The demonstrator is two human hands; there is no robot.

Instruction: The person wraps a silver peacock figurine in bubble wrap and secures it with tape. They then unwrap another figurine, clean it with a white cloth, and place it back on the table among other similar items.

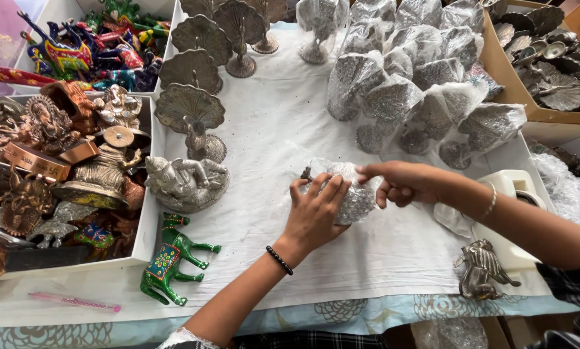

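Our left hand (316, 210) grasps a plastic-wrapped metal figure (348, 190) on the bench (270, 129). Our right hand (400, 182) pinches its wrap, beside a tape dispenser (519, 194).

I have one view only, head-worn, looking steeply down and forward over the white-clothed table (264, 116), close to both hands; no second view shares the scene.
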